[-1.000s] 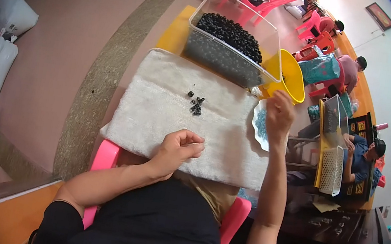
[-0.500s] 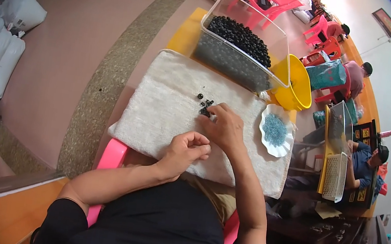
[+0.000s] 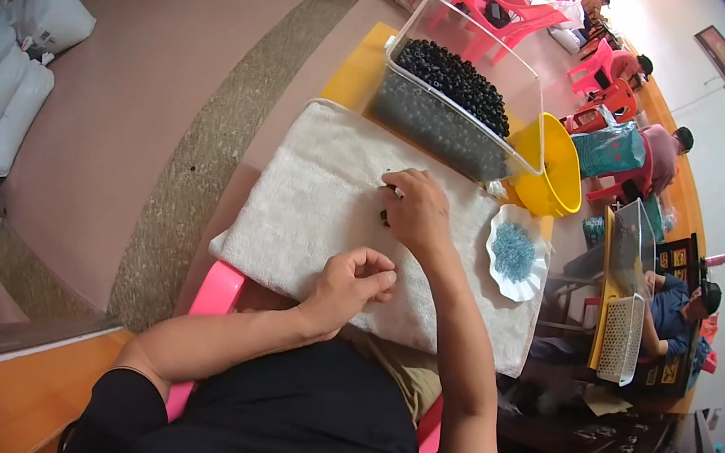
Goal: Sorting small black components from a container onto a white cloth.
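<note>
On the white towel [image 3: 291, 207] my right hand [image 3: 421, 213] reaches to the middle, palm down and fingers bent. A small round black bead [image 3: 398, 192] shows at its fingertips, and another dark bead [image 3: 384, 218] peeks out below the hand. The rest of the little pile is hidden under the fingers. Nearer to me, my left hand [image 3: 348, 288] rests over the towel's front part with its fingers curled in toward the thumb. Whatever its fingertips hold, if anything, is too small to see.
A clear plastic bin [image 3: 439, 112] of black beads stands behind the towel, beside a yellow bowl [image 3: 550, 174]. To the right lies a fluted white dish [image 3: 523, 289] of small blue beads. Other people sit at tables further right. White sacks [image 3: 21, 118] stand at far left.
My right hand has shifted slightly away from me, over the black beads, covering ones that showed before. The left hand stays nearly in place. The whole view has shifted a little.
</note>
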`<state>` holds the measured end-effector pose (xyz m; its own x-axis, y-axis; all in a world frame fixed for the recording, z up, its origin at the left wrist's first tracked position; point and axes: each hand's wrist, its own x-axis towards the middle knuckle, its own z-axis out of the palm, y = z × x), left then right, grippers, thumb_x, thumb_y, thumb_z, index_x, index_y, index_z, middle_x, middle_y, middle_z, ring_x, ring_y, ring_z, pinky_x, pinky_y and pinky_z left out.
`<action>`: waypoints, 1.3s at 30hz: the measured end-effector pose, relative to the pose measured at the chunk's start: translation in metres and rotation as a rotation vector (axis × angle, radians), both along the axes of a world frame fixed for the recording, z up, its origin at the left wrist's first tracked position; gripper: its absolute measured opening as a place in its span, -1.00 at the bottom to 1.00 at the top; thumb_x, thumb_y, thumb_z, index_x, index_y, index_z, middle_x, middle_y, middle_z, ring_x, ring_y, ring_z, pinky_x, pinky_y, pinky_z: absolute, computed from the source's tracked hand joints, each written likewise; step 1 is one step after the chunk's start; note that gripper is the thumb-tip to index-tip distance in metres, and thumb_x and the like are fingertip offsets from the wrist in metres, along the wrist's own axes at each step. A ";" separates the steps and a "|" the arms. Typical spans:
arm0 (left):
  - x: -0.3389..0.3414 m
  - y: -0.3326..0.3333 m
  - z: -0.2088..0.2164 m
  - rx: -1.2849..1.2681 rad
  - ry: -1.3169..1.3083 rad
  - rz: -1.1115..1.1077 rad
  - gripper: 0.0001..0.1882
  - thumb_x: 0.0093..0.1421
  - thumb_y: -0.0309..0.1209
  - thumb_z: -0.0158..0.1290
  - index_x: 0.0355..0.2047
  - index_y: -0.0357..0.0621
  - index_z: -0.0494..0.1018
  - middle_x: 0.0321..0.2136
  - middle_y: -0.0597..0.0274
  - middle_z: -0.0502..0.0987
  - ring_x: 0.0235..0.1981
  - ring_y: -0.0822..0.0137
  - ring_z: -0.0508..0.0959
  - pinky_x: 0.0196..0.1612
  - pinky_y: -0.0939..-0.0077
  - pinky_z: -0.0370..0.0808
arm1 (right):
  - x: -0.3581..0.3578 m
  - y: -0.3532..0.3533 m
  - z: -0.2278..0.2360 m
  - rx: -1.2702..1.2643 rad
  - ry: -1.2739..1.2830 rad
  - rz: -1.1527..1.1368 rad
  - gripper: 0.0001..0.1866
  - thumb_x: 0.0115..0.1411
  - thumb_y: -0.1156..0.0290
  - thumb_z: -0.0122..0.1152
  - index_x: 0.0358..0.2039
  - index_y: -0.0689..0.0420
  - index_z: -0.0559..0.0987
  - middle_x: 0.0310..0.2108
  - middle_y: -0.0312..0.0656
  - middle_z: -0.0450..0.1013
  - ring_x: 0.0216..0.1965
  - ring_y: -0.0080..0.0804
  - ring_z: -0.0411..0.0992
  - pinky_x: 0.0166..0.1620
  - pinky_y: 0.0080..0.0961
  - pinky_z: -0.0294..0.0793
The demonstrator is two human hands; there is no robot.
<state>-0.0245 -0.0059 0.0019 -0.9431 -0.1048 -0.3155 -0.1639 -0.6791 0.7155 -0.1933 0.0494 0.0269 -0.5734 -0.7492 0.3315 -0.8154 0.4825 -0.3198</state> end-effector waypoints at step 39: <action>-0.003 -0.003 0.002 0.260 0.021 -0.121 -0.87 0.24 -0.50 0.12 -0.21 -0.14 0.44 -0.31 0.27 0.55 -0.25 0.41 0.58 -0.11 0.44 0.58 | 0.098 0.097 0.008 -0.463 0.075 0.133 -0.63 -0.12 0.63 0.42 -0.22 0.19 0.58 -0.35 -0.12 0.56 -0.36 -0.21 0.53 -0.32 -0.41 0.53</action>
